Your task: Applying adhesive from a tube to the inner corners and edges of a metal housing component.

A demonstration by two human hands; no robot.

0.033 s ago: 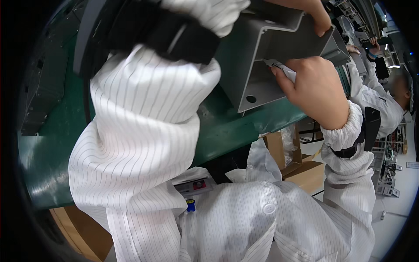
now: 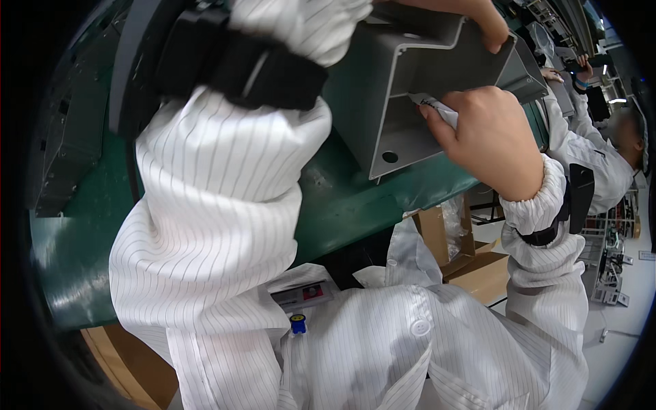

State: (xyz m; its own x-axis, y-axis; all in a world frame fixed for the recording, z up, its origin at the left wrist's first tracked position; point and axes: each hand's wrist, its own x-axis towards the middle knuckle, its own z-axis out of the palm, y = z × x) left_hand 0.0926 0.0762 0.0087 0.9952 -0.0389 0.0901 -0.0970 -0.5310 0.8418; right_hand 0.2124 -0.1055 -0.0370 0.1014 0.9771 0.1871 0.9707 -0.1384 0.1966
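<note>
A grey sheet-metal housing [image 2: 410, 133] with a stepped rim and a round hole near its near corner lies tilted on the green work surface, its open side towards me. At the top, my left hand [image 2: 486, 26] is closed over the housing's far edge, partly cut off by the picture's border. My right hand [image 2: 493, 137] is pinched round a white, tapered packet or tube [image 2: 437, 109] with dark print. Its tip points into the housing's opening. Whether the tip touches the inner wall, I cannot tell. My left sleeve hides part of the work surface.
The green work surface [image 2: 342, 205] runs across the left and middle. Dark grey metal boxes [image 2: 72, 147] stand at the far left. Open cardboard boxes [image 2: 478, 273] sit below the front edge. A co-worker [image 2: 601, 164] in a white striped coat is at the right.
The housing and my left hand have shifted slightly left, and my left forearm with them. My right hand has moved a little left, still pinching the white packet or tube.
</note>
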